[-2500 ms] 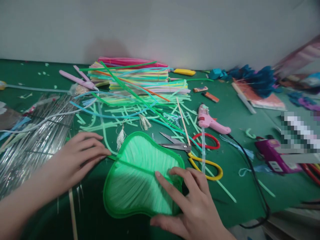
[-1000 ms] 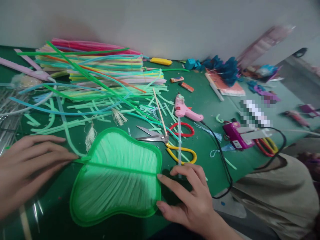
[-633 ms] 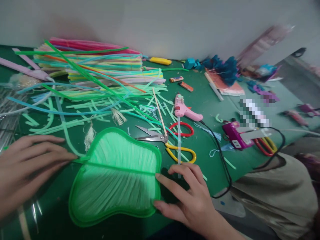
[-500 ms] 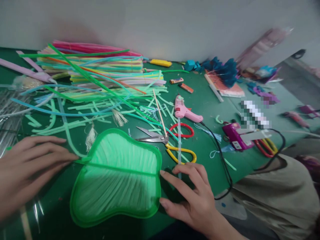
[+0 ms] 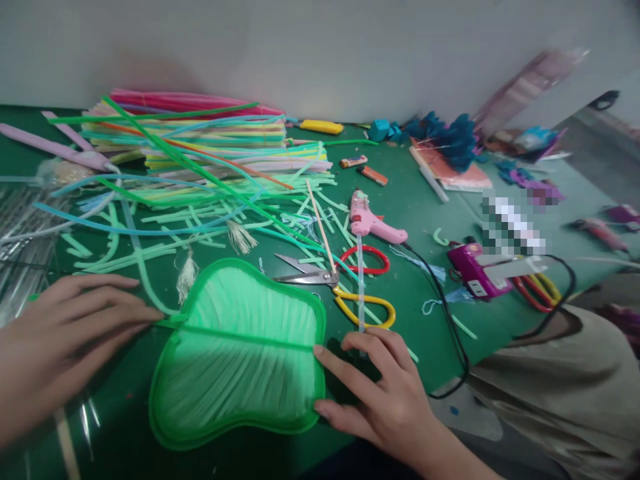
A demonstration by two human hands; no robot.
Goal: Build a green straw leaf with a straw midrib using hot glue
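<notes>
Pinching the stem (image 5: 171, 323), the left hand (image 5: 75, 340) held the leaf-shaped pipe-cleaner panel (image 5: 245, 383) on the green table (image 5: 425, 217); the right hand (image 5: 393, 393), gripping nothing, had shifted against the rim (image 5: 322, 320), leaving the midrib (image 5: 250, 337) uncovered.

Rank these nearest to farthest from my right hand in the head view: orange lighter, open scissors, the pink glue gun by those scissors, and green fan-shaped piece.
From your right hand:
1. Green fan-shaped piece: immediately left.
2. Open scissors: ahead, slightly left.
3. Pink glue gun: ahead, past the scissors' handles.
4. Orange lighter: farthest ahead, beyond the glue gun.
</notes>
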